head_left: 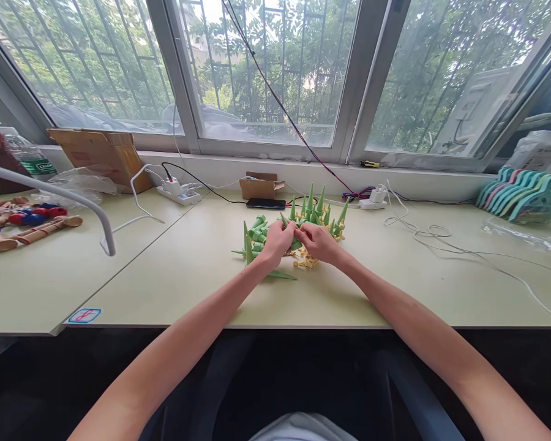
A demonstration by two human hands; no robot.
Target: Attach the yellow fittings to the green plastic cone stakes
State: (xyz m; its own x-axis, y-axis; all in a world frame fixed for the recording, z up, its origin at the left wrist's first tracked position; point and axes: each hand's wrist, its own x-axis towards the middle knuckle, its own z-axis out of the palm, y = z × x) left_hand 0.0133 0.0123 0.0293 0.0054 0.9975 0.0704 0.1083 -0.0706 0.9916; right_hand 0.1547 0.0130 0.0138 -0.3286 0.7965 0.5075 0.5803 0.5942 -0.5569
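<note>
My left hand (pixel 279 239) and my right hand (pixel 319 240) meet over the middle of the table, fingers pinched close together. Between them is a green plastic piece (pixel 296 243), mostly hidden by the fingers. Loose green plastic pieces (pixel 257 231) lie in a heap beside my left hand. A long pointed green spike (pixel 282 275) rests on the table in front of that hand. Behind my right hand several green pointed cones (pixel 313 205) stand upright. Small pale yellow plastic pieces (pixel 307 260) are scattered beneath and around my right hand.
A black phone (pixel 266 204) lies by a small open cardboard box (pixel 261 185). Power strips (pixel 179 195) and white cables (pixel 422 231) run along the back and right. Wooden toys (pixel 32 226) and a lamp arm (pixel 73 193) are left; teal hangers (pixel 517 195) stand right.
</note>
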